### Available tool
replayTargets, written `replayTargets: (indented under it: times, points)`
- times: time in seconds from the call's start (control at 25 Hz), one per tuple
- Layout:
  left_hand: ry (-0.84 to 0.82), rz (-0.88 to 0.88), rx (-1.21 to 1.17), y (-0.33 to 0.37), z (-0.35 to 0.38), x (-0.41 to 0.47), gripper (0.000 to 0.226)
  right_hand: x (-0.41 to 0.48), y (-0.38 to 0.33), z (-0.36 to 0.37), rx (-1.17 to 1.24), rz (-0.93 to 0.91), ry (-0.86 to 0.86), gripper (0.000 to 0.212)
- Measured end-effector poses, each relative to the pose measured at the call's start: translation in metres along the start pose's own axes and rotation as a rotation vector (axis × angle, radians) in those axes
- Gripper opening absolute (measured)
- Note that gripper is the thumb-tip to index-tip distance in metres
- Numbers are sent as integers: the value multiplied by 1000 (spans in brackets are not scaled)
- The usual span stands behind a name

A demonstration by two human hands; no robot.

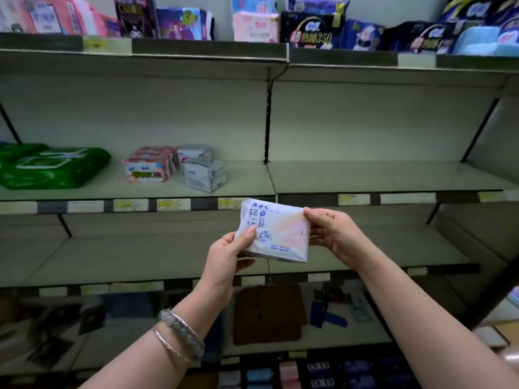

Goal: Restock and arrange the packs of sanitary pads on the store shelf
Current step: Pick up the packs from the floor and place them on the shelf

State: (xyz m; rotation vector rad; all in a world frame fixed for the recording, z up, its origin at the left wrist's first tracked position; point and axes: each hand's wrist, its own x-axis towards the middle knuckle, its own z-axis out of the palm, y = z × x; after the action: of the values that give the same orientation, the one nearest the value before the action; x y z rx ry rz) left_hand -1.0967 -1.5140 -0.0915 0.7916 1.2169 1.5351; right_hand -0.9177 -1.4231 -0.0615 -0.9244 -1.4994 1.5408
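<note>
A white pack of sanitary pads (pixel 276 233) with blue print is held in the air in front of the shelves. My left hand (pixel 227 255) grips its lower left corner, thumb on the front. My right hand (pixel 334 234) pinches its right edge. On the middle shelf (pixel 379 178) behind it lie white packs (pixel 203 171), a pink pack (pixel 150 167) and green packs (pixel 47 167), all on the left half. The right half of that shelf is bare.
The top shelf (pixel 210 50) holds several pink, purple, black and blue packs. The shelf below the middle one (pixel 140 256) is bare. Lower down lie a brown flat item (pixel 268 314) and blue items (pixel 325 313); dark and pink packs (pixel 317 372) fill the bottom row.
</note>
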Motion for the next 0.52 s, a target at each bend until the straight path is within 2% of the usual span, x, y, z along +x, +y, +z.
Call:
replayTargets:
  times: [0.08,0.28,0.52]
  points:
    - [-16,-51,-8,-11,-25,4,15,7,15,19,-17,28,20,13]
    - [-72,-165,-4,-38,-91,16,40,21,60,69,-27,78,71,11]
    - [-109,-256,25,-78,-154,30,37,30,126,117,27,173,188,9]
